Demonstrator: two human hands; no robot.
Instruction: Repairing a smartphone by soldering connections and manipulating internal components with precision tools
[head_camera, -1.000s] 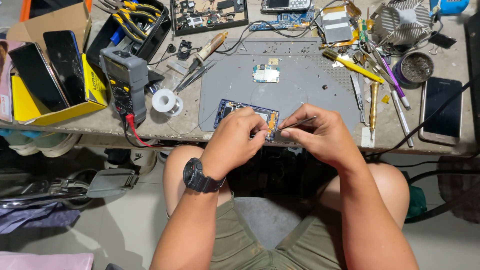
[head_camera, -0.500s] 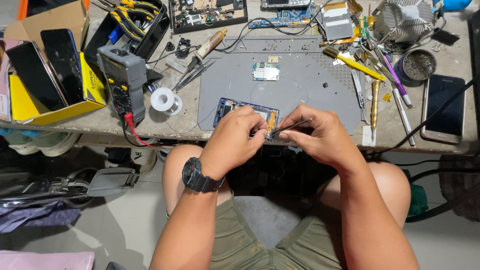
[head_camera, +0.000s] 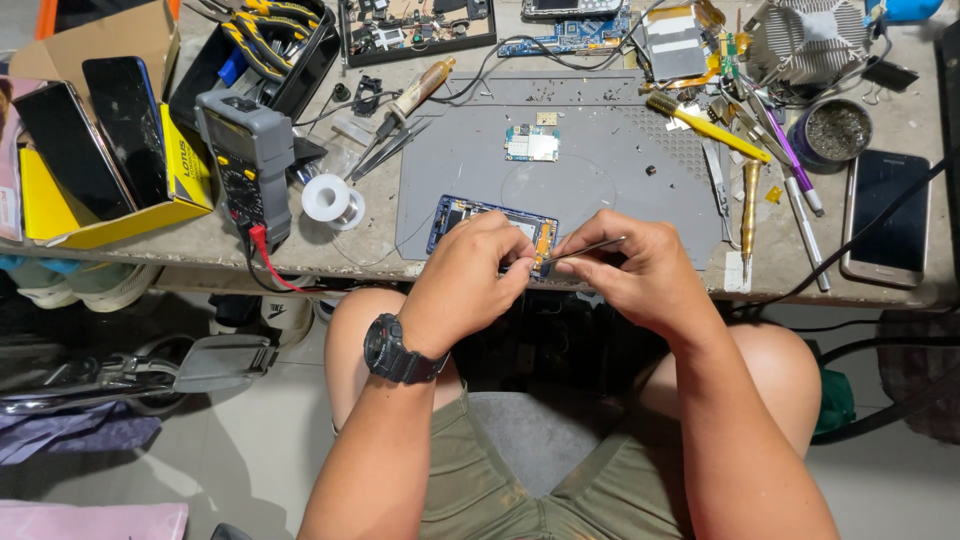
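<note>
The left hand (head_camera: 470, 285) is curling over the near edge of an opened phone (head_camera: 480, 222), its fingertips pinched together at the frame's lower right corner; whether they are gripping a small part or only steadying the frame I cannot tell. The right hand (head_camera: 640, 270) is closed around thin metal tweezers (head_camera: 585, 250), whose tips are pointing left into the same corner, just beside the left fingertips.

The phone is lying at the front edge of a grey work mat (head_camera: 600, 175), half over the bench lip above the knees. A slip here is looking likely to send a small part off the edge into the lap or onto the floor. The steel tips are working close to an orange flex strip (head_camera: 542, 240) and could scratch or tear it if pushed too hard.

Beyond the grip, a small circuit board (head_camera: 531, 145) is sitting apart on the mat. Left of the grip, a white solder spool (head_camera: 333, 201) and a grey multimeter (head_camera: 246, 160) are standing near a yellow cardboard box (head_camera: 120, 215) holding two dark phones. Far right, another dark phone (head_camera: 888, 215) is lying flat.
</note>
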